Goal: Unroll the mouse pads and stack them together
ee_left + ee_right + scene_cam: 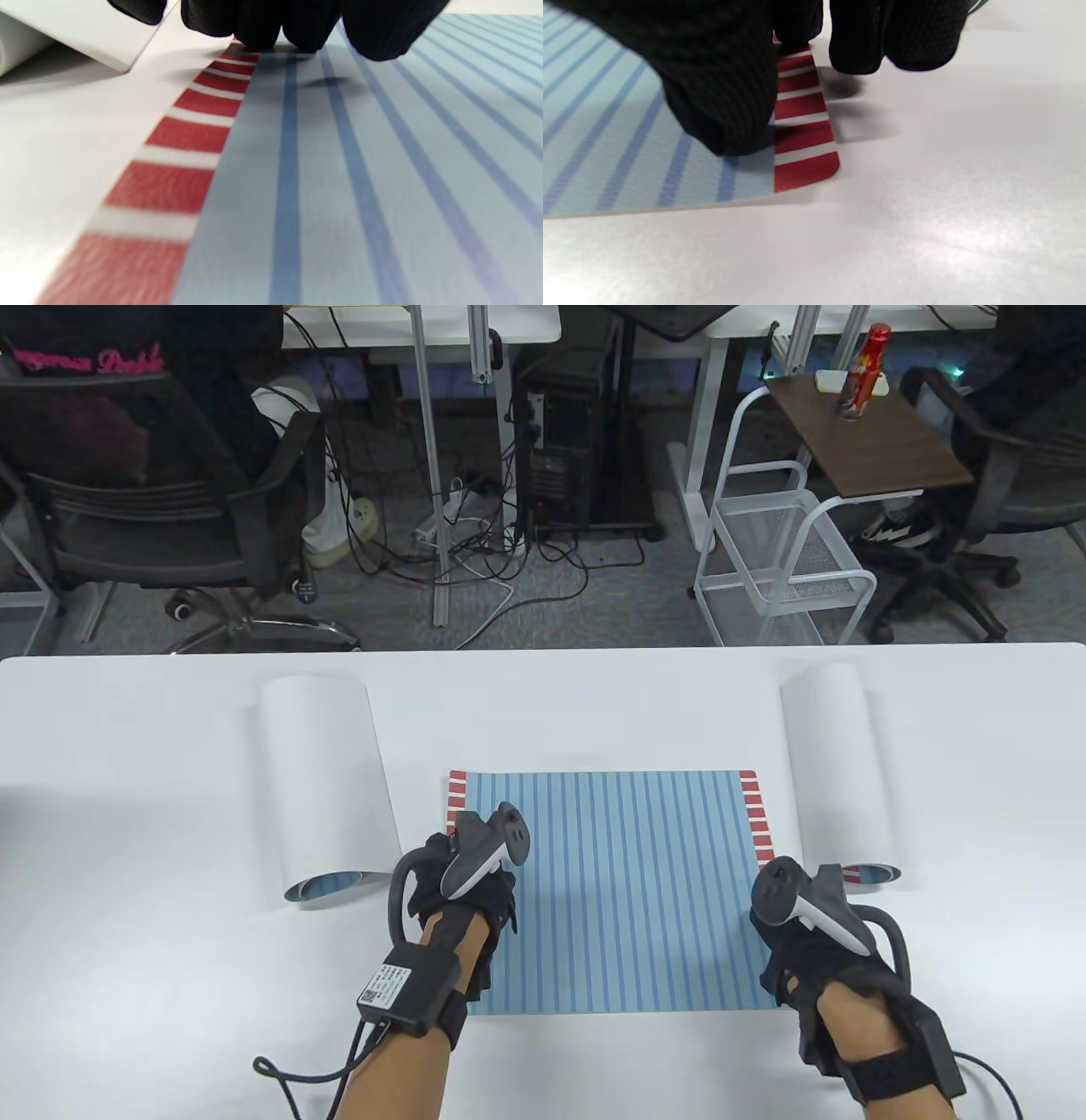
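One mouse pad, blue-striped with red-and-white end bands, lies flat at the table's middle front. My left hand presses its fingertips on the pad's left edge. My right hand rests at the pad's right front corner, thumb on the pad and the other fingers on the table beside it. A rolled pad, white side out, lies left of the flat pad. It also shows in the left wrist view. A second rolled pad lies to the right.
The white table ends at its far edge above the rolls. Beyond it stand office chairs, a white wire cart and cables on the floor. Glove cables trail at the table's front edge.
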A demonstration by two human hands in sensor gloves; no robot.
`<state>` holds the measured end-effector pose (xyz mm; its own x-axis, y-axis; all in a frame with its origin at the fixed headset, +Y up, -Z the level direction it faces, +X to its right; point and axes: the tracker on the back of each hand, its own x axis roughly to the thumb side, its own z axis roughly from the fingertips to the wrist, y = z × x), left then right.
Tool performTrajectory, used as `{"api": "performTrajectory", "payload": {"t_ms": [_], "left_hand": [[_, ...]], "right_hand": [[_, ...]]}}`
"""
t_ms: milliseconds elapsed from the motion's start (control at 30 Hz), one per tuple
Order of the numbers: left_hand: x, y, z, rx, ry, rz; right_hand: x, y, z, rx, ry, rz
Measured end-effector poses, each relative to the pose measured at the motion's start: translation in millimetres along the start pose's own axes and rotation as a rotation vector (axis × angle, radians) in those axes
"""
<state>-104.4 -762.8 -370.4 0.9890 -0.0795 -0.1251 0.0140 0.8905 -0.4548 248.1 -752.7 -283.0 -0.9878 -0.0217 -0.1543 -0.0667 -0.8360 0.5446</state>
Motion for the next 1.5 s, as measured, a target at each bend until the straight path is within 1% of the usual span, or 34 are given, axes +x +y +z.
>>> {"api": "performTrajectory", "payload": {"t_ms": [133,267,333,400,433,533,600,667,767,833,967,1033,1133,1267,1333,1500], "left_hand": [[1,9,-27,-0.011,0.04,0.027],[-3,11,-43,-0.037,0.071,0.079],[-4,9,-44,-0.027,0.076,0.104],[-2,4,-40,0.001,0.066,0.076],[-1,2,-36,0.01,0.048,0.034],[-1,-2,-22,0.02,0.012,-0.012],[-4,-10,-3,-0.003,-0.028,-0.024],[-10,-23,18,-0.001,-0.065,-0.032],[-19,-36,42,0.014,-0.092,-0.029],[-26,-44,59,0.001,-0.108,-0.021],[-33,-54,78,0.003,-0.136,-0.017],[-34,-58,79,0.032,-0.141,0.016],[-33,-55,78,-0.002,-0.136,0.024],[-33,-57,79,0.02,-0.153,-0.004],[-36,-56,78,0.027,-0.169,-0.001],[-44,-54,80,0.054,-0.207,0.064]], "right_hand": [[1,-1,0,0.001,-0.008,0.012],[-3,0,-2,0.039,-0.023,-0.001],[-4,0,-2,0.042,-0.026,-0.008],[-3,0,-2,0.037,-0.026,-0.011],[-3,0,-2,0.035,-0.025,-0.008],[-2,0,-2,0.033,-0.025,-0.004],[-2,0,-3,0.032,-0.025,-0.005],[-3,0,-3,0.035,-0.028,-0.013],[-2,0,-3,0.033,-0.027,-0.01],[-2,0,-3,0.029,-0.026,-0.008],[-2,1,-3,0.032,-0.03,-0.013],[-2,1,-3,0.036,-0.032,-0.012],[-1,1,-2,0.034,-0.029,-0.005],[2,2,2,0.015,-0.025,0.019],[3,2,6,-0.027,-0.022,0.037],[7,0,11,-0.128,-0.036,0.007]]}}
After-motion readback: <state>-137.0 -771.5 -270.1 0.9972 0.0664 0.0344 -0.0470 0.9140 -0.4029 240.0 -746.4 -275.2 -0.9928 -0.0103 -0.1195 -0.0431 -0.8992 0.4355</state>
